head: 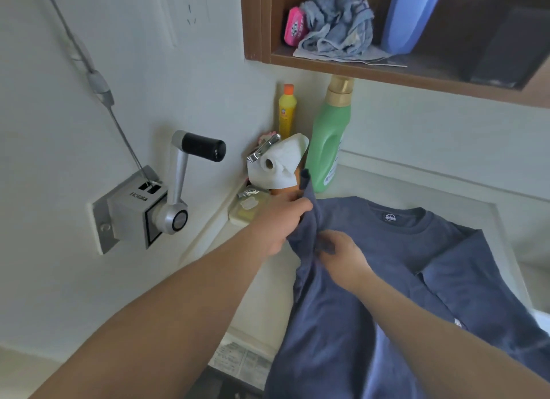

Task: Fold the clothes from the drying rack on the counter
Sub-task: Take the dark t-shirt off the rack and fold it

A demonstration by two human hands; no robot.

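Observation:
A dark blue T-shirt point(395, 250) lies spread on the pale counter point(464, 190), collar and label toward the back wall. Its left sleeve is lifted off the counter. My left hand point(279, 223) grips that raised sleeve near its edge. My right hand point(342, 255) pinches the fabric just below, at the sleeve seam. The shirt's lower part hangs over the counter's front edge toward me.
A green detergent bottle point(327, 148), a yellow bottle point(287, 113), a paper roll point(276, 166) and a soap dish point(247, 208) crowd the back left corner. A wall-mounted crank point(175, 196) sticks out at left. A wooden shelf point(387, 68) hangs overhead.

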